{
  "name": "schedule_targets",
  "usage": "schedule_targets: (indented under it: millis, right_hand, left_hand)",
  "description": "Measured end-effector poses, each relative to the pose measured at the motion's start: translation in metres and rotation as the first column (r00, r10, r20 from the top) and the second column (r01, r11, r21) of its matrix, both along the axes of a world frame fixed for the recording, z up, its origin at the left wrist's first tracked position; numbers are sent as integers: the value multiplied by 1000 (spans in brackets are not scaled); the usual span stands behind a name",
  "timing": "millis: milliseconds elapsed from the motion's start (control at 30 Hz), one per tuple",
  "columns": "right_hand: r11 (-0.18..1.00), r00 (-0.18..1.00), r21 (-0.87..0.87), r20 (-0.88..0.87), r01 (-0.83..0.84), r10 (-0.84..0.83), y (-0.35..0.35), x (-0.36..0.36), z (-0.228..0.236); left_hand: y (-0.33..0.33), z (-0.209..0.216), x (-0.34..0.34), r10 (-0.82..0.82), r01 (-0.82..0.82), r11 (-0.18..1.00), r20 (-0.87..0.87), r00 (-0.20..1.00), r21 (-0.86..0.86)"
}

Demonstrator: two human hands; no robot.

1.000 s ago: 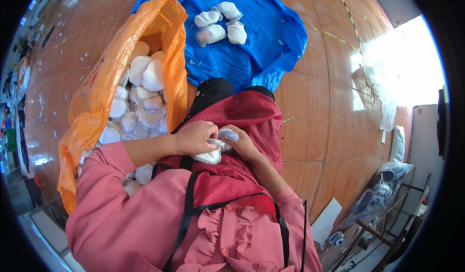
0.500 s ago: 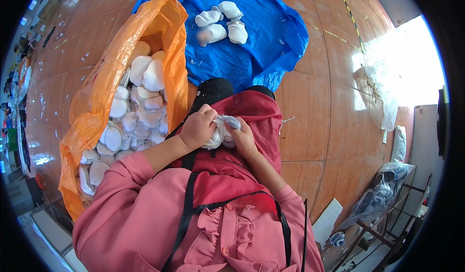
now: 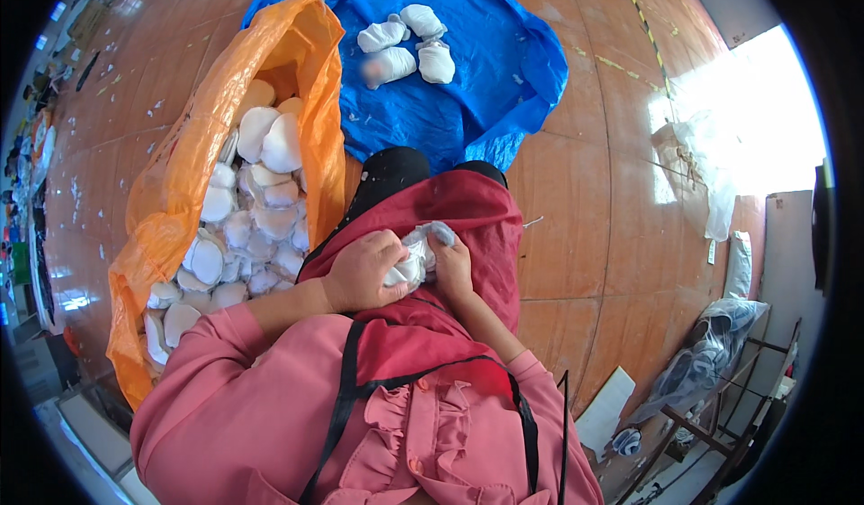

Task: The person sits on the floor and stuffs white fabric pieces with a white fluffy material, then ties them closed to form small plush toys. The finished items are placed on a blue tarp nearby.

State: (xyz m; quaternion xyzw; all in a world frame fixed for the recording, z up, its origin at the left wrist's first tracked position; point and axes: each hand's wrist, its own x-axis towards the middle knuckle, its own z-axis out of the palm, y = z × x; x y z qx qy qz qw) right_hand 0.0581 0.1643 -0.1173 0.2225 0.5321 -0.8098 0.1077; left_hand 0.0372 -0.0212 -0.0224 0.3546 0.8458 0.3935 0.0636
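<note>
Head view: white cloth bundle (image 3: 414, 262) with a grey knobbed end (image 3: 442, 232) sits over the lap, on the red apron (image 3: 490, 221), between both hands. Left hand (image 3: 367, 269) curled on its left side, grasping the white fabric; right hand (image 3: 454, 266) pinches it from the right, thumb up by the grey end. Orange bag (image 3: 166, 212) of white pads (image 3: 256, 131) to the left; blue sheet (image 3: 490, 50) ahead with four similar bundles (image 3: 436, 61). Likely light, soft, squashy, not fragile, little slip; loose fabric could unroll. Best hold: palm round the body, fingertips pinching the gathered grey end.
</note>
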Motion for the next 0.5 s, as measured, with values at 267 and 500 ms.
schedule_targets:
  millis: [267, 500]
  right_hand:
    - [973, 987, -194, -122, -126, 104, 15, -8, 8]
    - [970, 945, -153, -295, -191, 140, 21, -1, 4]
  left_hand:
    - [-8, 6, -18, 73, -152, 968, 359, 931, 197]
    - [-25, 13, -39, -81, -181, 966, 877, 474, 187]
